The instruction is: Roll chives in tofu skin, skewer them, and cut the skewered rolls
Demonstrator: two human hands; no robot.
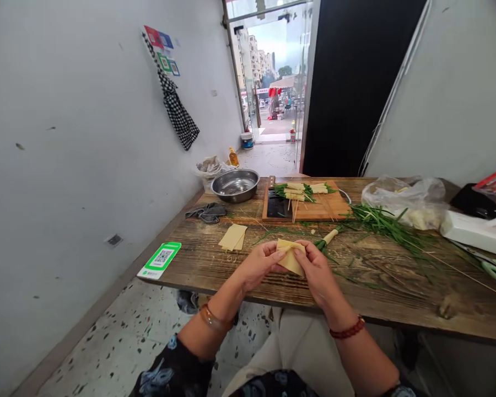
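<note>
Both my hands hold a pale yellow tofu skin sheet (290, 261) just above the front of the wooden table. My left hand (254, 267) pinches its left side, and my right hand (319, 273) grips the right side with the thumb on top. Anything behind the sheet is hidden. Left of my hands lies a small stack of tofu skin sheets (233, 237). Just beyond my right hand rests a tofu skin roll (330, 236) with green chives sticking out. Loose chives (386, 223) spread to the right.
A wooden cutting board (328, 208) carries several chive-filled rolls (295, 191), sticks and a cleaver (277, 205). Left of it stand a steel basin (236, 187) and a grey cloth (207, 213). A QR code sign (162, 259) lies at the left corner, a plastic bag (409, 198) at right.
</note>
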